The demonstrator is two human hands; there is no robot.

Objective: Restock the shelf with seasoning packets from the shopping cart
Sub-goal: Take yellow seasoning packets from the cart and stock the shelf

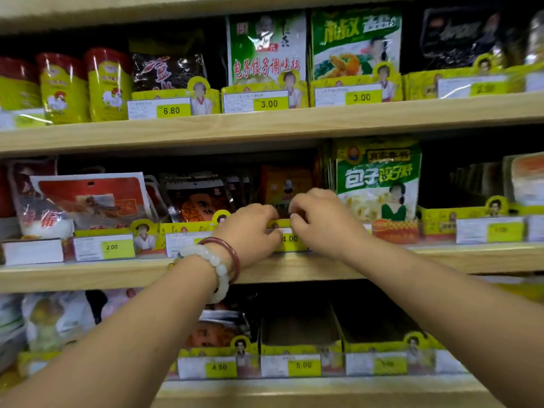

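Note:
An orange seasoning packet [285, 184] stands upright in a yellow display box [278, 223] on the middle shelf [294, 270], above a 4.00 price tag [291, 239]. My left hand [250, 228], with a white bead bracelet and a red bangle on the wrist, curls its fingers over the box's front lip onto the packet's lower edge. From the right, my right hand [321, 216] pinches the same lower edge. The packet's bottom is hidden behind both hands. No shopping cart is in view.
Green-and-white packets [378, 181] stand right of the box, dark and red packets [197, 198] to its left. The upper shelf [265, 125] holds yellow chicken-powder bags [109, 83] and green packets [266, 48]. Below, one box [300, 325] looks empty.

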